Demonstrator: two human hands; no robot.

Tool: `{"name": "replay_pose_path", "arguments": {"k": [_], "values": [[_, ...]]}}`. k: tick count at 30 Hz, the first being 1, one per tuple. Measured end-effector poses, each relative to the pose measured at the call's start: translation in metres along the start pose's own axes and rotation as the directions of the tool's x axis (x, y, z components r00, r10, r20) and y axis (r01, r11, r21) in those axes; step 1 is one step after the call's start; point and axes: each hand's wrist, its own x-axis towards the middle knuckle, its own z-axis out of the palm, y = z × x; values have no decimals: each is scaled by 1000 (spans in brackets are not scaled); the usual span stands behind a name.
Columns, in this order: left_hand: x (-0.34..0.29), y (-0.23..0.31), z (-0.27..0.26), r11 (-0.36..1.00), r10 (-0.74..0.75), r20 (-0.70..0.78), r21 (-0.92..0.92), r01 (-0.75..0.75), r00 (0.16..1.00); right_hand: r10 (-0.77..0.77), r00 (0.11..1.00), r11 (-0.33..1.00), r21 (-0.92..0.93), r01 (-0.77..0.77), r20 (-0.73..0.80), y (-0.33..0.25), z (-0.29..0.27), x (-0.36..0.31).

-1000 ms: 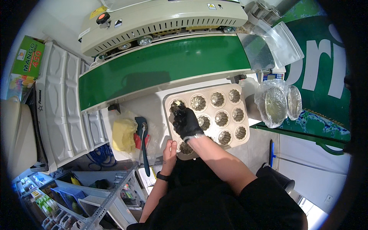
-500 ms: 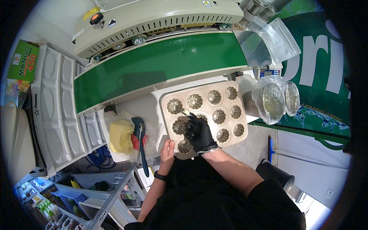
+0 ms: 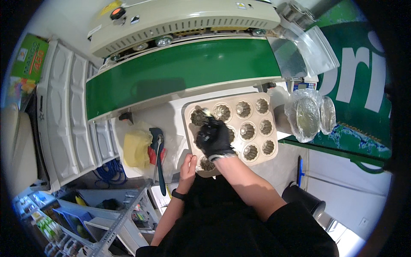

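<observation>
**Gloved hand over the fluted mould tray**

The right hand [image 3: 212, 137], in a black glove, lay across the left-centre cups of the mould tray [image 3: 274, 155], its fingers curled down over 1 cup. Whether they gripped a piece in that cup could not be told, since the glove hid what was under it. The left hand [image 3: 187, 166], bare and with a dark band at the wrist, was bent around the tray's near-left corner, steadying it by the rim.

The tray was a pale beige pan with fluted round cups in 3 rows; 8 cups showed plainly and the rest sat beneath the glove. Each visible cup held a dark brown, ridged filling. The tray rested on a white counter [image 3: 171, 118], just in front of a long machine with a green belt [image 3: 180, 70] and a cream housing.

Left of the tray lay a yellow cloth [image 3: 136, 147], and beside it a dark-handled tool [image 3: 160, 165] with a red piece under it. To the right of the tray stood clear plastic lidded containers [image 3: 309, 115], near its far-right corner.
</observation>
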Motion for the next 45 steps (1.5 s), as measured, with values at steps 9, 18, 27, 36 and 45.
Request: {"name": "replay_pose_path", "arguments": {"k": [9, 18, 27, 36, 45], "values": [[-2, 4, -1, 997, -5, -35, -82, 2, 999, 104, 981, -253, -950, 183, 161, -83, 51, -15], [-1, -4, -3, 990, 110, -24, -90, -111, 994, 443, 881, -732, 500, 462, -166, -34, 72, 57], [-4, -8, -4, 993, 75, -43, -86, -79, 996, 529, 831, -579, 641, 503, -174, -1, 67, 65], [-3, -19, 4, 989, 135, -97, -52, -140, 986, 583, 810, -700, 465, 543, -68, -21, 125, 22], [-4, -16, 6, 983, 163, -152, -65, -174, 975, 405, 882, -725, 503, 471, -242, -12, 87, 59]]}}
